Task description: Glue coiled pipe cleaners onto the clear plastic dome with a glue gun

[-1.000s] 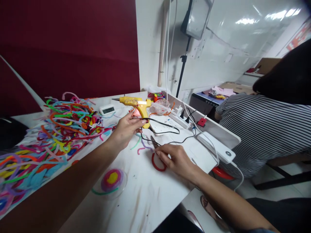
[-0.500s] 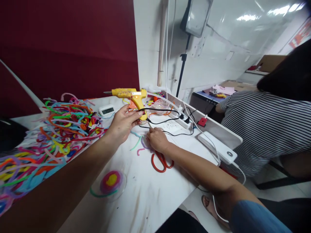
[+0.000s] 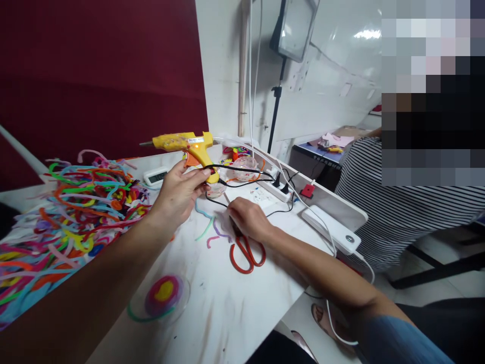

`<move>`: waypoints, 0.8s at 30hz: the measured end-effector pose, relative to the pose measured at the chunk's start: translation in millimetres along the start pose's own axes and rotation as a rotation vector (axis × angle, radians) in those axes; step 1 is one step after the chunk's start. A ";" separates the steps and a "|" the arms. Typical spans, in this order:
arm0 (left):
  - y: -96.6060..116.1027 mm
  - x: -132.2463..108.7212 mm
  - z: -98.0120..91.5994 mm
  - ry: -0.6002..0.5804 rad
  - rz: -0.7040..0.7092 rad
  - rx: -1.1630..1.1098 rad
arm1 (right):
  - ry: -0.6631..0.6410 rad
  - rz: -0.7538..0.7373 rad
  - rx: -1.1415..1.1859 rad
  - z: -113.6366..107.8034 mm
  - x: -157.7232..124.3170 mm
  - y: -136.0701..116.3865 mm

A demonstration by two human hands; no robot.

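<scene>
A yellow hot glue gun (image 3: 200, 150) is held up by its handle in my left hand (image 3: 181, 191), nozzle pointing left. Its black cord (image 3: 242, 184) loops toward a power strip. My right hand (image 3: 248, 216) is closed over the table, with a stretch of the cord running into its fingers; the fingertips are partly hidden. Beneath that hand lie scissors with red handles (image 3: 246, 255). Short pieces of pipe cleaner (image 3: 221, 230) lie between my hands. Nearer me, a clear round dish (image 3: 185, 298) holds a pink, purple and yellow coil (image 3: 164, 291).
Colourful pipe cleaners (image 3: 87, 202) heap up on the left beside a small digital display (image 3: 156, 177). A power strip (image 3: 275, 189), a clear bowl (image 3: 244, 167) and a white box (image 3: 329, 230) line the raised table edge. A person in a striped shirt (image 3: 409, 212) sits at right.
The view has shifted, so most things appear further left. My left hand still holds the glue gun. My right hand has pulled slightly toward me, and the cord beside it hangs differently.
</scene>
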State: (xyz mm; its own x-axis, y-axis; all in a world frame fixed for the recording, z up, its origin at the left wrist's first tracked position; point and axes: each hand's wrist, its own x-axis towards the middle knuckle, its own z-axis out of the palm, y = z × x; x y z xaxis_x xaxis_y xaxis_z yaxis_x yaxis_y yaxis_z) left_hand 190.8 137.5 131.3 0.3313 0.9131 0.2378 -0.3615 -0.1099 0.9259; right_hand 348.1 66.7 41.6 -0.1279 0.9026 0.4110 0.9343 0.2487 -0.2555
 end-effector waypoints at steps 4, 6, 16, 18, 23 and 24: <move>-0.6 0.1 1.0 0.016 -0.019 0.019 | 0.094 0.222 -0.004 -15.2 4.9 44.6; -2.6 -0.5 1.5 0.020 -0.033 0.015 | 0.078 0.301 -0.016 -18.6 8.3 66.8; -10.5 0.3 2.9 0.011 -0.030 0.029 | -0.059 0.191 0.012 -17.4 -41.8 22.8; -11.1 -0.6 4.2 0.005 -0.031 0.034 | -0.112 0.101 0.033 -14.3 -54.9 4.0; -9.3 -5.6 6.0 -0.011 -0.025 0.029 | -0.164 0.031 -0.021 -8.9 -70.8 -3.5; -8.2 -6.4 5.9 -0.009 -0.025 0.032 | -0.156 0.044 -0.042 -9.8 -71.5 -1.0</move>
State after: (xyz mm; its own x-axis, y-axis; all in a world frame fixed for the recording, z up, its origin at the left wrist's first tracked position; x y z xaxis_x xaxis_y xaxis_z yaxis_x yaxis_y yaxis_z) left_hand 196.8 130.2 123.9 0.3476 0.9121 0.2173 -0.3247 -0.1003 0.9405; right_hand 359.6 -1.5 21.0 -0.1333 0.9568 0.2585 0.9528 0.1955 -0.2324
